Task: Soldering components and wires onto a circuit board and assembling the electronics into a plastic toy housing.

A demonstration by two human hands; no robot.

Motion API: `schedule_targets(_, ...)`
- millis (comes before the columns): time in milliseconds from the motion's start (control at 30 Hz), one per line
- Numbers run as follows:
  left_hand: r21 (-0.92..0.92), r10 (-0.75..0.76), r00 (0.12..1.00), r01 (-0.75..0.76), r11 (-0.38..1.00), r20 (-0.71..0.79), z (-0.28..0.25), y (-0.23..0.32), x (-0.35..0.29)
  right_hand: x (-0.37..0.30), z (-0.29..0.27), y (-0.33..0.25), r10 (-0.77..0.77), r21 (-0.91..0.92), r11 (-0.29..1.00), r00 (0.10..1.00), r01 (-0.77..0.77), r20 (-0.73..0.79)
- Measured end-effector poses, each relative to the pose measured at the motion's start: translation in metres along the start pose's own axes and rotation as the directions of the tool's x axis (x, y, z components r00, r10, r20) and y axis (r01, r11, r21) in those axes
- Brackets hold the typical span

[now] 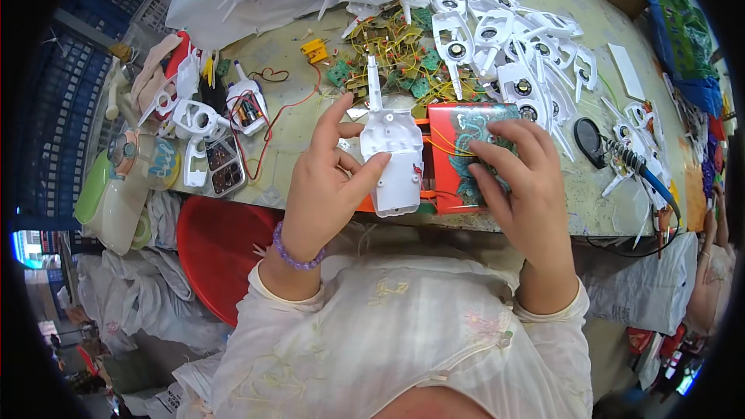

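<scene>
My left hand (330, 178) grips a white plastic shell (392, 157), shaped like a walkie-talkie half with a long antenna pointing away from me. The thumb presses on its face, and the fingers go behind its left edge. Just to the right, my right hand (528, 178) hovers over a red box with a teal pattern (450, 186), its thumb and fingers curled toward each other. Yellow wires (446, 142) run from beside the shell to these fingertips. What lies between the fingertips is too small and covered to make out.
Green circuit boards with yellow wires (396, 54) lie heaped at the back, beside piled white shells with speakers (520, 54). A soldering iron (636, 167) rests at the right. Left are an opened white handset (247, 109), a screw tray (225, 164) and a red basin (206, 256).
</scene>
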State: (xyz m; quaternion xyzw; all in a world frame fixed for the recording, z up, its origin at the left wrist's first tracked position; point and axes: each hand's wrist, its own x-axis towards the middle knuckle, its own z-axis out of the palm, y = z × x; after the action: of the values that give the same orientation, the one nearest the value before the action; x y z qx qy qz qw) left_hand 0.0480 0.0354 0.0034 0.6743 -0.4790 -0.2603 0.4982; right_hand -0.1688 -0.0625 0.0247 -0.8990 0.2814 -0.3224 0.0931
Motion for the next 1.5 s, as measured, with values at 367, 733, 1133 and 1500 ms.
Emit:
schedule_targets(367, 0.479, 0.303, 0.951, -0.242, 0.844, -0.053, 0.008, 0.007, -0.002, -0.022, 0.008, -0.016, 0.019, 0.164, 0.986, 1.000, -0.018, -0.004)
schedule_targets(733, 0.261, 0.528, 0.764, -0.632, 0.730, 0.371, 0.022, 0.022, 0.011, -0.031, 0.007, -0.011, 0.110, 0.147, 0.985, 0.986, -0.091, -0.127)
schedule_targets(1133, 0.122, 0.487, 0.846, -0.519, 0.846, 0.218, 0.037, 0.019, 0.009, -0.017, 0.012, 0.004, 0.204, 0.048, 0.979, 0.965, -0.199, -0.163)
schedule_targets(1500, 0.367, 0.680, 0.632, -0.773, 0.517, 0.372, 0.038, 0.024, 0.018, -0.008, 0.008, 0.014, 0.094, 0.112, 0.990, 0.995, -0.090, -0.031)
